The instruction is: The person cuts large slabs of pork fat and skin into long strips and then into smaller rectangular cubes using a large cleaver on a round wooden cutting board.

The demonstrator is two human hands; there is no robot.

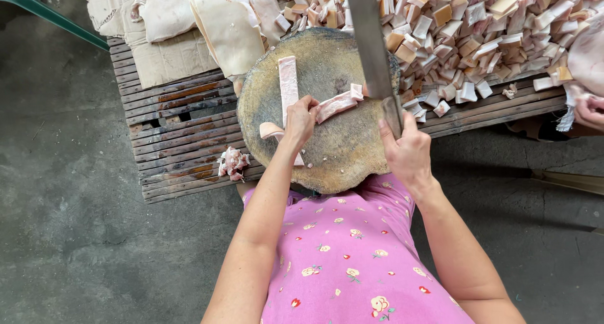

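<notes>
The left hand (301, 119) pinched a pink meat strip (336, 104) on the round wooden block (340, 154). The right hand (409, 151) was closed on a cleaver (372, 47), its blade probably just right of the strip.

Cleaver (372, 47) tip cut off at top edge; handle hidden inside right hand (408, 153).

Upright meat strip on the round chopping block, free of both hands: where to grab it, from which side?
Likely the far end of the upright strip, pinched across its narrow width from above. It lies flat, and that end is clear. The near end sits under the left hand, and the right hand holds the cleaver to its right.
</notes>
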